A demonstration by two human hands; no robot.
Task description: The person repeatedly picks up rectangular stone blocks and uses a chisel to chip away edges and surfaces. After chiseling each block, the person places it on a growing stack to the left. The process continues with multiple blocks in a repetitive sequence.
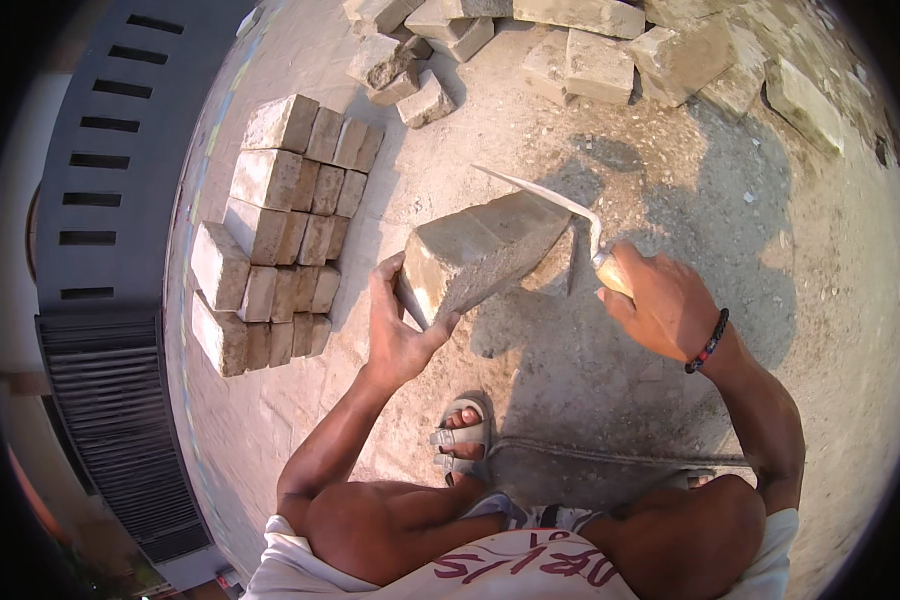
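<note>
My left hand (400, 335) grips the near end of a long, rough grey-tan paving block (490, 250), thumb on one side and fingers on the other. The block is tilted, its far end pointing up and right. In my right hand (670, 300) is a trowel (545, 192), my fingers wrapped round its wooden handle. Its thin metal blade is seen nearly edge-on and lies along the top far side of the block. Whether blade and block touch, I cannot tell. Below the block's far end shows part of another grey piece (552, 268), mostly hidden.
Left of my hands stands a neat stack of paving blocks (280, 230). A loose heap of blocks (590, 60) spreads across the far side. A dark slatted gate (110, 420) borders the left. My sandaled foot (463, 430) and a rope-like line (620, 458) are close by.
</note>
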